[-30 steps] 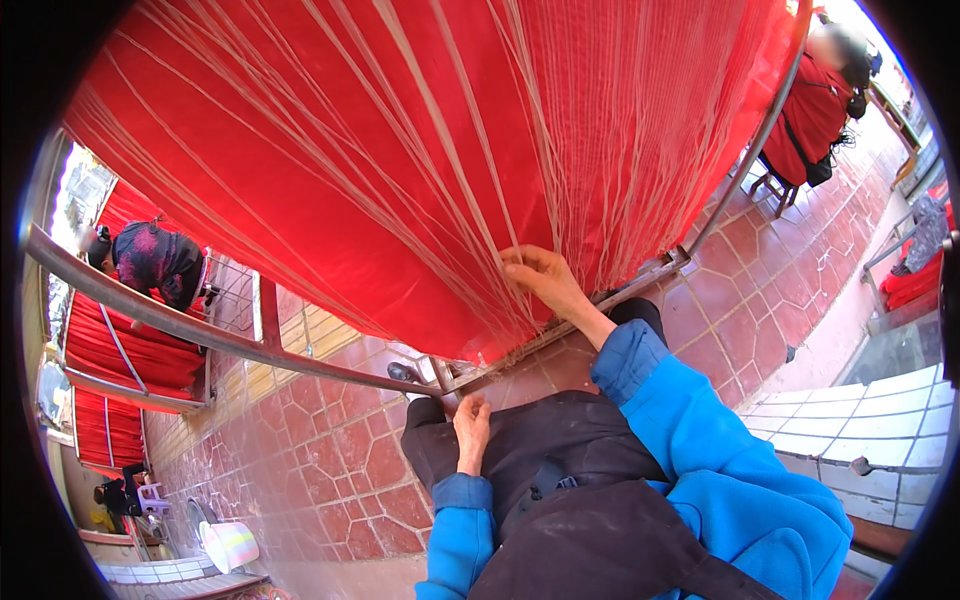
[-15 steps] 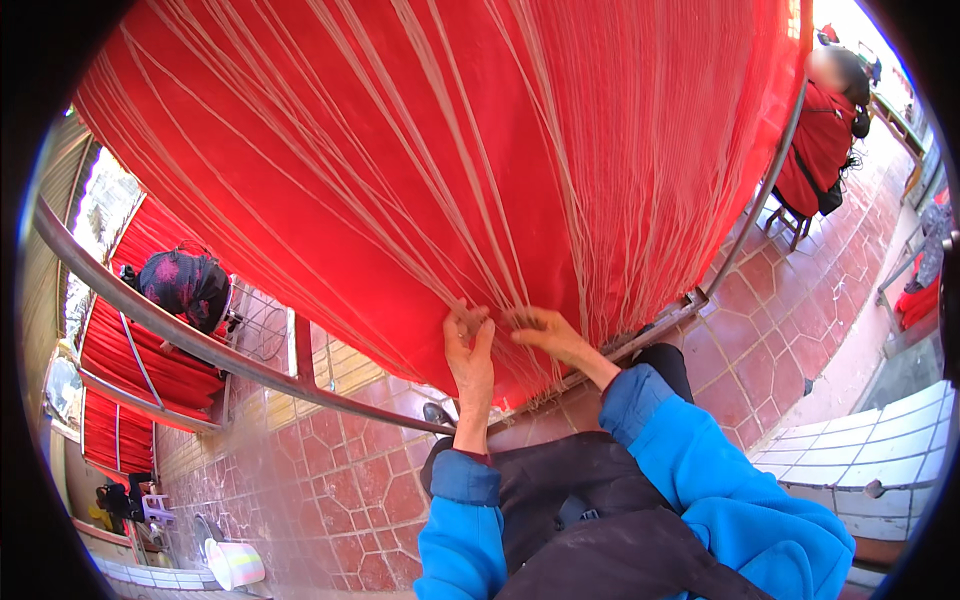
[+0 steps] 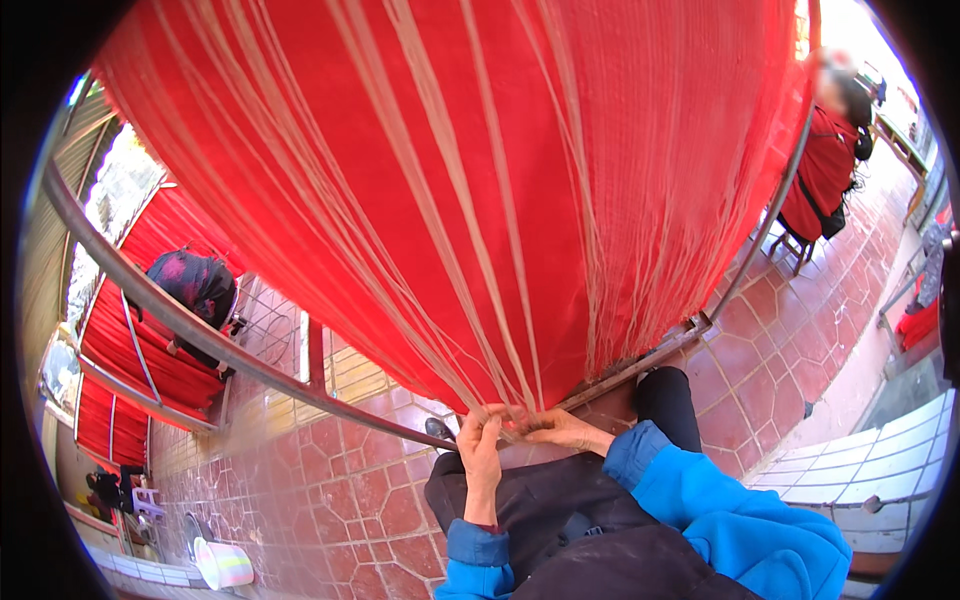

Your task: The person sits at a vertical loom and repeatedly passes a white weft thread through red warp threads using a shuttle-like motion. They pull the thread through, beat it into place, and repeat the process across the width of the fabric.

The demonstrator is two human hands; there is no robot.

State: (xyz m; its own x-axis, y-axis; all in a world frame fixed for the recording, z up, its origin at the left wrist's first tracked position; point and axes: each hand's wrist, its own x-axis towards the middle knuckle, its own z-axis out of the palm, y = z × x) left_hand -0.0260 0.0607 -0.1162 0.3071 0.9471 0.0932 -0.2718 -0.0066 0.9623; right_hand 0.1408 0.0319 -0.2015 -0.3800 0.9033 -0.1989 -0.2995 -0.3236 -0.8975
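A large red cloth (image 3: 400, 170) spreads before me, with many thin pale strands (image 3: 462, 188) running down over it. Several bundles of these strands draw together to a point at the cloth's lower edge. There my left hand (image 3: 480, 455) pinches the gathered ends between thumb and fingers. My right hand (image 3: 563, 431) meets it from the right, fingers closed on the same ends. The fingertips overlap the strands, so the exact grip and any knot are hidden. Both hands are just above my dark apron (image 3: 560, 500).
A curved metal rail (image 3: 200, 322) passes on the left, and another bar edges the cloth on the right. A bent-over person (image 3: 195, 285) is beside red cloth at left; a person in red (image 3: 825, 170) sits at right. A pale bucket (image 3: 222, 564) stands on the red tiled floor (image 3: 380, 500).
Both hands have come down toward my lap and closer together, pulling the strand ends with them. The bundles over the cloth now look tauter and more gathered.
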